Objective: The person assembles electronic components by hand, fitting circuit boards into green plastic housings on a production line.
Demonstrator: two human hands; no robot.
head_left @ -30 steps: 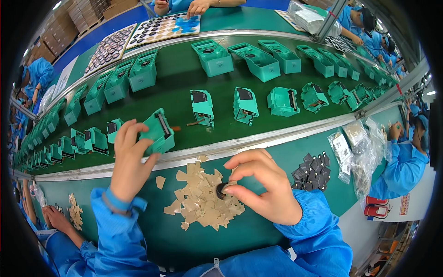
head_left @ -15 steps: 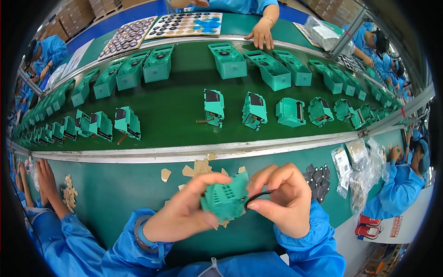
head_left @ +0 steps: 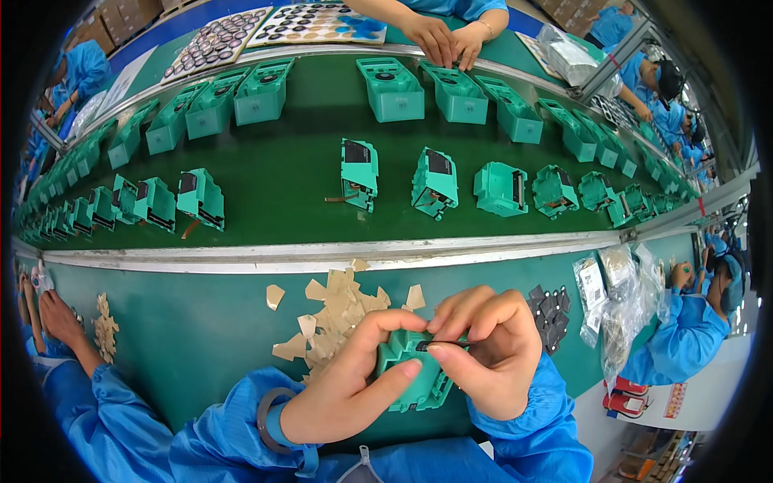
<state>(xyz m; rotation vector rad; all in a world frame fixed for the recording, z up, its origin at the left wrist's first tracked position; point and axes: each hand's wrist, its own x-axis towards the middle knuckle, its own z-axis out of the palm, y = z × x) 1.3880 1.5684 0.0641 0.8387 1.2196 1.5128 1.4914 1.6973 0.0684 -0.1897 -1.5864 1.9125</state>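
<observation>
My left hand grips a green plastic housing low over the bench, its thumb and fingers around the left side. Between the thumb and fingertips of my right hand is a thin, flat black piece. That piece lies against the upper part of the housing, close to my left thumb; whether it is seated in anything I cannot tell. Just beyond my hands lies a loose pile of tan paper-like cutouts. Several small black flat pieces are heaped to the right of my right hand.
Past a metal rail, a dark green conveyor carries two rows of green housings. Across it, a co-worker's hands touch one housing. Clear plastic bags lie right; another person's hand rests left, beside more tan cutouts.
My hands have turned the housing and lowered it slightly, and the black piece now lies more level across it. The co-worker's two hands have come together over a far housing.
</observation>
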